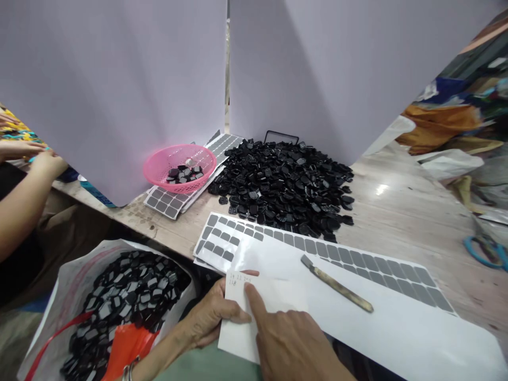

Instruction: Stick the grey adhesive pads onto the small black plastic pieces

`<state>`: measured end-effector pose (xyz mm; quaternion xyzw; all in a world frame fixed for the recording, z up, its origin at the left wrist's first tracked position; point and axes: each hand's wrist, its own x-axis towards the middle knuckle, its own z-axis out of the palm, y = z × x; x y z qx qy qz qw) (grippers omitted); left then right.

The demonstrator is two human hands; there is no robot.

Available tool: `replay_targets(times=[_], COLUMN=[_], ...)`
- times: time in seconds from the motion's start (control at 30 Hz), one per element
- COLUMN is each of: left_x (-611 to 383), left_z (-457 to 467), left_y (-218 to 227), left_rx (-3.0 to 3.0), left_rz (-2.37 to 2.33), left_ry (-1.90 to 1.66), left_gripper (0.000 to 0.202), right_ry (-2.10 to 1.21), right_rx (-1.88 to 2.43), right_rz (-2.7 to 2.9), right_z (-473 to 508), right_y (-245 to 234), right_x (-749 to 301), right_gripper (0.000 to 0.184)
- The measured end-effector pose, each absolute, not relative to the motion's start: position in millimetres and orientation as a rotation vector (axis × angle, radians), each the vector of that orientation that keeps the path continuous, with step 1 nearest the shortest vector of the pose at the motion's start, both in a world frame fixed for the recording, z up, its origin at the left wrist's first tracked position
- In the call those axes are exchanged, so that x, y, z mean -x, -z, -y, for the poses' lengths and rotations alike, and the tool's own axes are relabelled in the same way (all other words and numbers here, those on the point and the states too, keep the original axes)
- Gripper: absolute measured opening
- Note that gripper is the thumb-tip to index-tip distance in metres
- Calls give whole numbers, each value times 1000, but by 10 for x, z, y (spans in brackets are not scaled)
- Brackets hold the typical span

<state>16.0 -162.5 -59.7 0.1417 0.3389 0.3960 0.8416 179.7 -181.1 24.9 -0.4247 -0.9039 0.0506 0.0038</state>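
Observation:
My left hand (214, 312) grips the left edge of a white sheet of paper (242, 338) with handwritten numbers near its top left. The thumb lies on the front of it, the other fingers behind. Across the paper my right hand (289, 338) stretches out its index finger, the tip at the writing; its other fingers are curled and I see nothing in them. Just beyond lies a narrow hand tool with a worn handle and flat tip (337, 286), on a white sheet (397, 328). Under that sheet are sheets of grey rounded stickers (353, 259).
A heap of small black plastic pieces (281, 180) covers the table's middle. A pink basket (178, 182) with some pieces stands on more sticker sheets. A white sack (47, 328) full of pieces is at lower left. Blue-handled scissors (484, 251) lie right. Another person's arm (24, 196) shows left.

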Motion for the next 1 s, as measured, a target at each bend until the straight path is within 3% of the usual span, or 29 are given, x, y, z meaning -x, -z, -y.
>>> replay_targets(times=[0.2, 0.43, 1.0], left_x=[-162, -158, -162], left_z=[1614, 1623, 1652], left_y=[611, 602, 586], left_rx=[-300, -291, -319], left_rz=[-717, -743, -743], left_ry=[-828, -840, -856], left_gripper=[68, 69, 71], right_ry=[-28, 1, -76], right_rx=[1502, 1469, 1343], right_rz=[2821, 2844, 2845], right_z=[1818, 1797, 1885], right_y=[4, -192, -74], right_x=[-1936, -1878, -1881], right_gripper=[73, 66, 68])
